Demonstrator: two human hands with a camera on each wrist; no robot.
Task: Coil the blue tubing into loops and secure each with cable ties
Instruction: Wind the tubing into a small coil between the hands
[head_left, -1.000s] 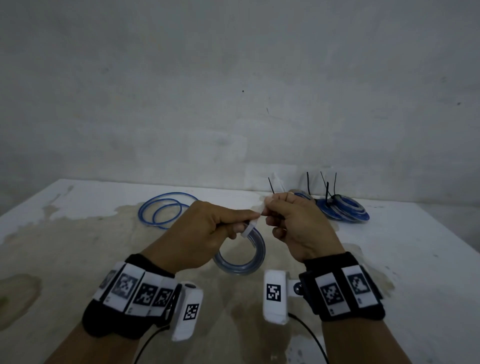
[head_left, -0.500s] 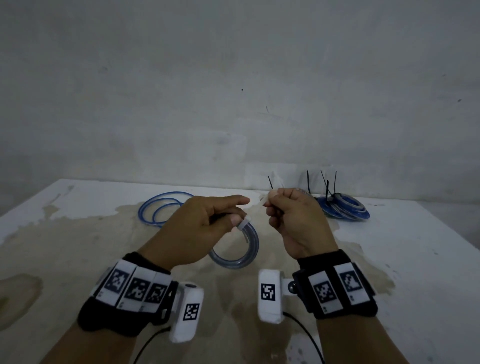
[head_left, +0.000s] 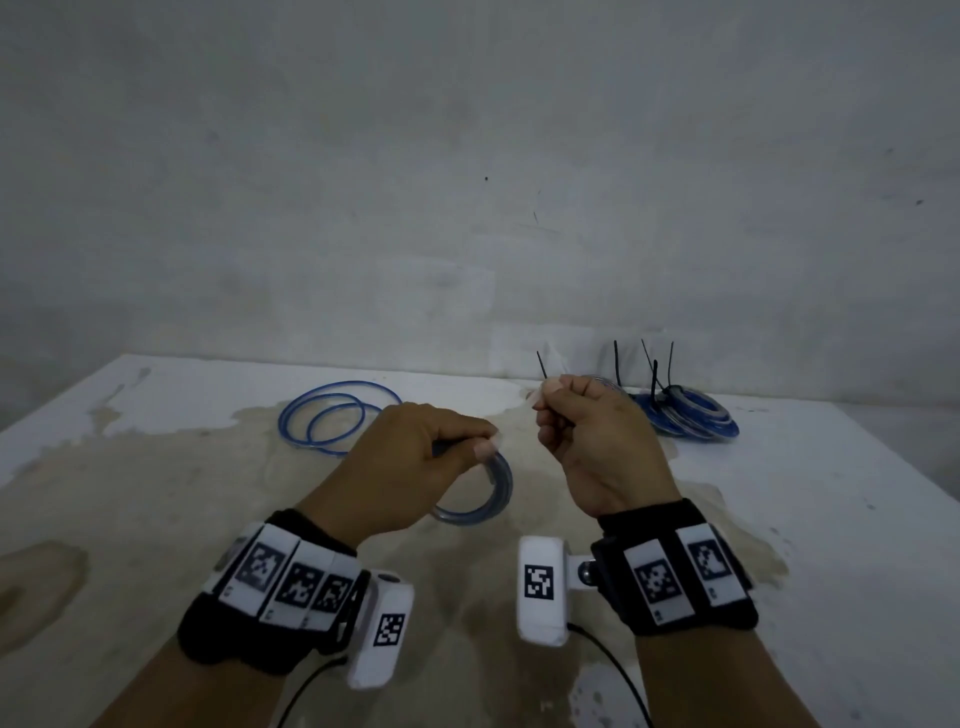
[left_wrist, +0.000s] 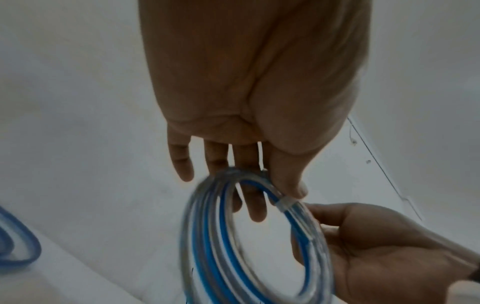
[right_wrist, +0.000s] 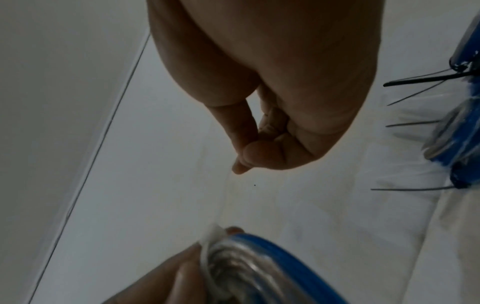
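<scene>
Left hand (head_left: 415, 462) is pinching the coiled blue tubing (head_left: 480, 501) at its white cable tie (left_wrist: 285, 204), above the tabletop (head_left: 831, 519) middle. Right hand (head_left: 597, 441) is pinching the tie's thin tail. Tied coils (head_left: 685, 415) are lying near the far right edge.

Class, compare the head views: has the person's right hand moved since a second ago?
Yes. The right hand has pulled away to the right from the left hand, toward the stacked tied coils lying at the back of the table.
</scene>
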